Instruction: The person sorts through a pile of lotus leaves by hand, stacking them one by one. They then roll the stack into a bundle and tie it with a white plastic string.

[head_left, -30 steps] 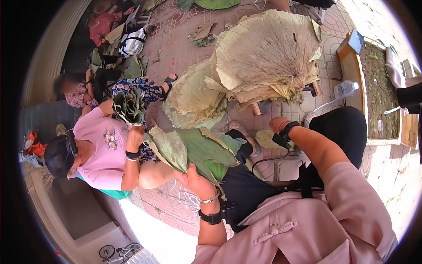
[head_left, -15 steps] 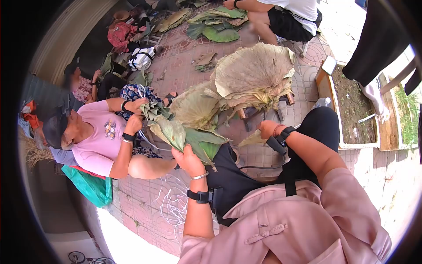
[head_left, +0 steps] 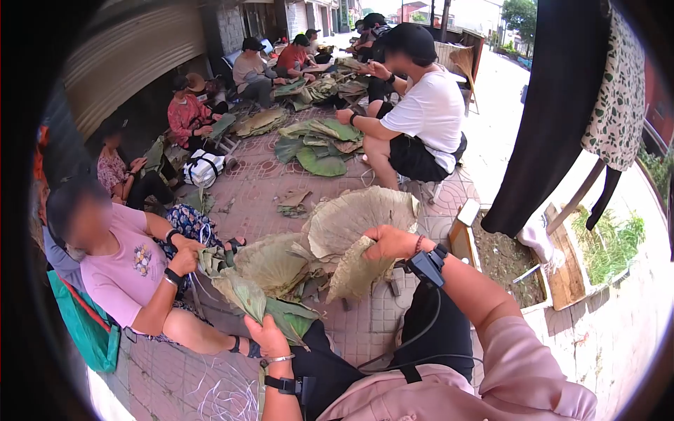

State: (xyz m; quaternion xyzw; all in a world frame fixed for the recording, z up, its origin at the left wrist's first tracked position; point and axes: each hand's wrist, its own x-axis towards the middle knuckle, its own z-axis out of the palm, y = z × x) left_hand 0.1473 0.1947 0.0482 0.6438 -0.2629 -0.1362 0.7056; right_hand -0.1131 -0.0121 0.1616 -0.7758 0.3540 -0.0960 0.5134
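Over my lap, my left hand (head_left: 267,340) is closed around a green bundle (head_left: 279,316) of folded leaves. My right hand (head_left: 390,243) grips a dry leaf (head_left: 353,272) by its top edge, in front of the pile (head_left: 351,214). Beside me, a person in pink (head_left: 123,277) holds a bunch (head_left: 210,261).

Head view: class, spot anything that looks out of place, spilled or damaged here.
Loose white strings lie tangled on the paving by the left hand, which grips green leaves, and a torn leaf scrap sits alone mid-walkway, apart from the leaf piles. The right hand holds a crumpled dry leaf.
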